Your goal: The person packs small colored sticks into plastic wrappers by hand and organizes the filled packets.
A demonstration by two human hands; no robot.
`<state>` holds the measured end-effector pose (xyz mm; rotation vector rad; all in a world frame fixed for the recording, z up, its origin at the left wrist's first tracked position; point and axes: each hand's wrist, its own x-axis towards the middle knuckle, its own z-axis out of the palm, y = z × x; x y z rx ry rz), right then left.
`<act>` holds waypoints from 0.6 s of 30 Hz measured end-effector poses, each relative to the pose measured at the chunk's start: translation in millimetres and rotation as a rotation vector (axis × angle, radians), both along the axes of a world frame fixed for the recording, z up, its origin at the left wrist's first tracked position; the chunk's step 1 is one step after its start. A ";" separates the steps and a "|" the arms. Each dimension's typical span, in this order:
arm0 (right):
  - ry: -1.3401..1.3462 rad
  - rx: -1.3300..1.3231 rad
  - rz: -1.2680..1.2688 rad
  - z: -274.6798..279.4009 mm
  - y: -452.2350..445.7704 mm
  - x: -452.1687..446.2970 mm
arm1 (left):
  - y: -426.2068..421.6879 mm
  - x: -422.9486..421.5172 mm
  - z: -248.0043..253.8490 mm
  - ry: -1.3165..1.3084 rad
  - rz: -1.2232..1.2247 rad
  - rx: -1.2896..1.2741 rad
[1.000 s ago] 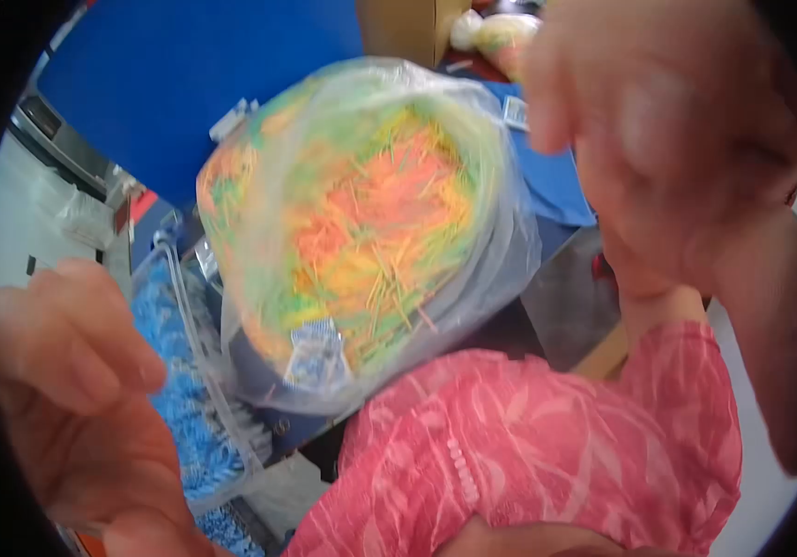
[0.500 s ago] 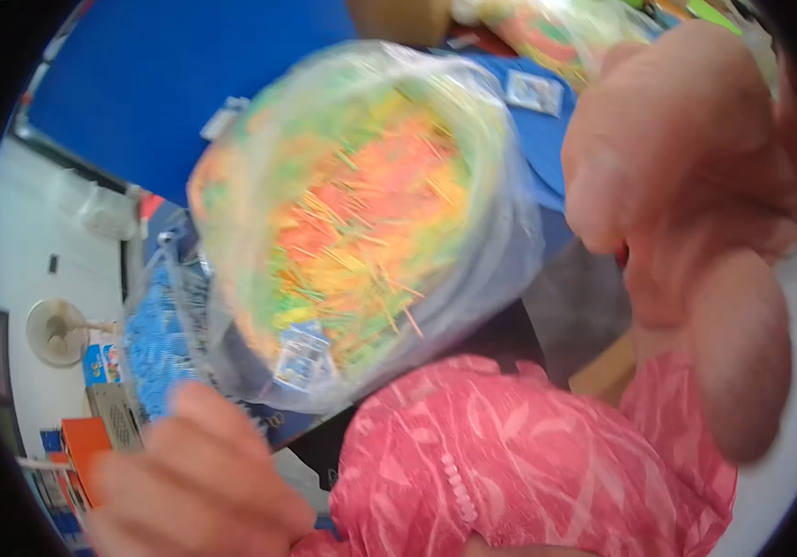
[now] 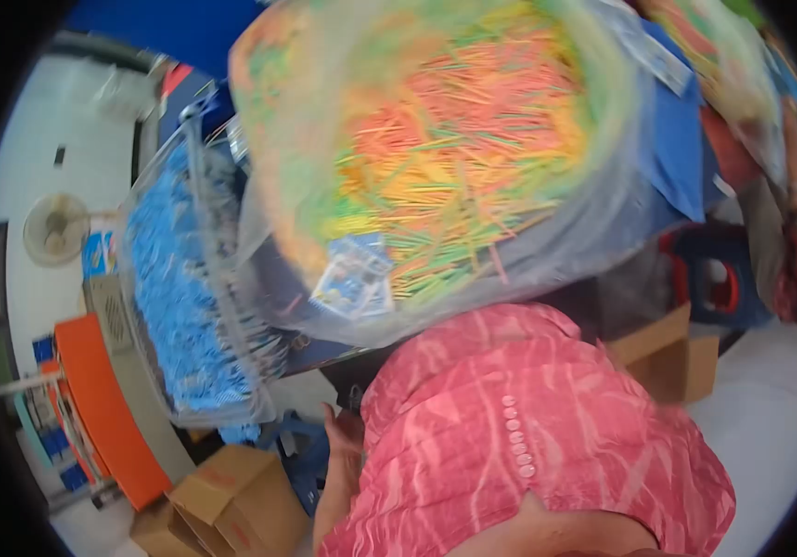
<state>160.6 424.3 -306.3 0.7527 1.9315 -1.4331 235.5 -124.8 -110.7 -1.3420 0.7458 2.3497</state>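
Note:
A large clear plastic bag [image 3: 617,237] lies wide open on the table in front of me, filled with thin sticks like straws [image 3: 473,121] in pink, orange, yellow and green. Small blue-and-white printed packets [image 3: 352,278] rest on its near left edge. My left hand [image 3: 345,432] is low beside my pink patterned clothing, below the table's edge. Its fingers look apart, and nothing shows in them. My right hand is out of view. To the left of the bag stands a clear plastic tub [image 3: 257,399] full of blue packets [image 3: 176,288].
Cardboard boxes stand on the floor at lower left [image 3: 241,501] and under the table at right [image 3: 663,357]. A blue and red stool [image 3: 719,274] is at the right, near another person's arm [image 3: 793,167]. A fan [image 3: 55,229] is at far left.
Both hands were raised in front of me; my left hand has dropped to my side and my right hand has left view. The camera view has shifted, bringing the bag higher.

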 end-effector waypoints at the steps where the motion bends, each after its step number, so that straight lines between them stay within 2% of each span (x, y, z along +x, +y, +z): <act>1: 0.010 -0.012 0.026 -8.9 -6.2 -14.5 | 1.9 -5.4 0.1 -0.001 0.014 -0.062; 4: 0.019 -0.030 0.038 -27.6 -26.3 -42.8 | 10.7 -26.6 -13.2 -0.029 -0.016 -0.228; 8: -0.032 0.028 -0.012 -26.1 -20.9 -50.3 | 6.3 8.7 -21.4 -0.126 -0.147 -0.361; 11: -0.082 0.126 -0.082 -1.0 4.5 -48.1 | 31.1 -19.5 -40.2 -0.191 -0.298 -0.402; 12: -0.085 0.162 -0.102 11.0 16.3 -50.2 | -4.3 -50.3 -48.1 -0.198 -0.345 -0.412; 18: 0.018 0.269 -0.231 52.3 42.1 -79.9 | 1.7 -21.7 -46.5 -0.112 -0.595 -0.597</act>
